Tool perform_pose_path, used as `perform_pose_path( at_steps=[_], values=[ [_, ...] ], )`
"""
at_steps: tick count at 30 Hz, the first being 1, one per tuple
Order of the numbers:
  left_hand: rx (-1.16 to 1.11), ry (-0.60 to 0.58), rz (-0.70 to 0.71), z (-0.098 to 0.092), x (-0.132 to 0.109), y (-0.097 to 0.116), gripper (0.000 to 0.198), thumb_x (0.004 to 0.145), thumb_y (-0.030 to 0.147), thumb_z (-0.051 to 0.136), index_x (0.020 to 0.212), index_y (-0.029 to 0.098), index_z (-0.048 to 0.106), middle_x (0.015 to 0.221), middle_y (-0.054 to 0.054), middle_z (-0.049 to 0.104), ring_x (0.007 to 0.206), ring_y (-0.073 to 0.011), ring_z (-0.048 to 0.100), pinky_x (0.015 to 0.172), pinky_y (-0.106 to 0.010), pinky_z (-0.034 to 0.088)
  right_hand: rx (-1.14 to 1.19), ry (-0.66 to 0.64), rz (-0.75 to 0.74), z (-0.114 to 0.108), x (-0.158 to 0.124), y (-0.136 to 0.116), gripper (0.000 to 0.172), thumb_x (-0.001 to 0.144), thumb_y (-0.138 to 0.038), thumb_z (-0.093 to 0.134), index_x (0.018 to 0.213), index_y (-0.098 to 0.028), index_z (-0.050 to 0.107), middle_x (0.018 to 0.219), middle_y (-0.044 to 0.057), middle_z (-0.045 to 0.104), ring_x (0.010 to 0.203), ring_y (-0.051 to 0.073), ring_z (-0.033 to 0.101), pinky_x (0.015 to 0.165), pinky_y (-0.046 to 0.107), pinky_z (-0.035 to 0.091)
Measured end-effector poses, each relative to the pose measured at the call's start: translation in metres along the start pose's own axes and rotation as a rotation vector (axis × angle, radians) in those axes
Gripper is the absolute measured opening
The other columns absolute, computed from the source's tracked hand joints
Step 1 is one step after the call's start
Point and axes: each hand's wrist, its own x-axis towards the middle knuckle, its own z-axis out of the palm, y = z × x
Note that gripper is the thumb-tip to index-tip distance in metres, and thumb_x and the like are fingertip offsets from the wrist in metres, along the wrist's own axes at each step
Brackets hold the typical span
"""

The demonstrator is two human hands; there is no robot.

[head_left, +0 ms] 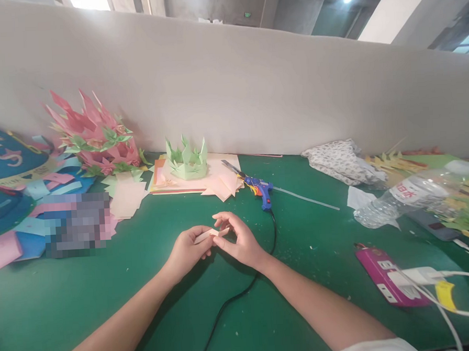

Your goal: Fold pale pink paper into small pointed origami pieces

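Observation:
Over the middle of the green table, my left hand (191, 248) pinches a small folded piece of pale peach paper (208, 236). My right hand (238, 241) grips the same paper from the other side, thumb and fingers near its right end. Beyond my hands stands a light green paper crown (187, 165) on a stack of coloured paper sheets (180, 186). To the right of the stack lies a blue glue gun (261, 189), a clear glue stick behind it. Loose peach paper squares (128, 199) lie to the left.
Pink and green paper crowns (94, 135) and blue party hats (9, 156) fill the left. At right are a plastic bottle (401, 198), a patterned cloth (336, 161) and a purple power strip (375, 273) with white cables. A black cord (240, 293) crosses the table; a grey partition (253, 90) stands behind.

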Motion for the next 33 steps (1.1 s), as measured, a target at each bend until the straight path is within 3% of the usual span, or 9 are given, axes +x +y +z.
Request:
perform_pose_path(
  at_steps=[5, 12, 20, 24, 33],
  values=[
    [0.027, -0.060, 0.008, -0.002, 0.001, -0.002, 0.026, 0.074, 0.039, 0.058, 0.082, 0.014, 0.060, 0.057, 0.003, 0.053, 0.048, -0.0069, 0.046, 0.045, -0.017, 0.036, -0.034, -0.075, -0.066, -0.004, 0.001, -0.005, 0.012, 0.083, -0.018, 0.049, 0.090, -0.021, 0.059, 0.088, 0.004, 0.054, 0.083, 0.015, 0.053, 0.075, 0.029, 0.045],
    [-0.073, -0.163, -0.003, -0.007, 0.002, -0.001, 0.019, 0.075, 0.033, 0.058, 0.073, 0.014, 0.057, 0.064, 0.001, 0.057, 0.050, -0.0061, 0.047, 0.046, -0.017, 0.035, 0.082, -0.131, -0.050, -0.004, 0.001, -0.002, 0.010, 0.085, -0.018, 0.047, 0.088, -0.020, 0.056, 0.085, 0.001, 0.051, 0.074, 0.012, 0.053, 0.069, 0.026, 0.044],
    [-0.189, -0.240, -0.073, -0.010, -0.001, 0.007, 0.017, 0.070, 0.029, 0.064, 0.071, 0.013, 0.057, 0.064, 0.001, 0.059, 0.049, -0.0052, 0.046, 0.046, -0.017, 0.033, 0.302, -0.224, 0.077, -0.005, 0.000, -0.005, 0.005, 0.085, -0.022, 0.048, 0.083, -0.020, 0.053, 0.075, -0.002, 0.051, 0.070, 0.011, 0.054, 0.068, 0.026, 0.044],
    [-0.287, -0.259, -0.105, -0.010, -0.002, 0.009, 0.019, 0.067, 0.030, 0.067, 0.070, 0.013, 0.059, 0.063, 0.001, 0.059, 0.048, -0.0043, 0.045, 0.045, -0.016, 0.031, 0.400, -0.249, 0.090, -0.006, 0.001, -0.009, 0.007, 0.084, -0.027, 0.050, 0.085, -0.020, 0.051, 0.071, -0.003, 0.051, 0.067, 0.011, 0.054, 0.065, 0.025, 0.043],
    [-0.512, -0.305, -0.167, -0.009, -0.001, 0.007, 0.021, 0.071, 0.033, 0.066, 0.072, 0.012, 0.062, 0.063, -0.002, 0.060, 0.049, -0.0043, 0.045, 0.045, -0.016, 0.032, 0.390, -0.262, 0.067, -0.007, 0.000, -0.004, 0.018, 0.084, -0.038, 0.050, 0.085, -0.021, 0.050, 0.073, -0.001, 0.052, 0.069, 0.013, 0.055, 0.066, 0.027, 0.044]
  ],
)
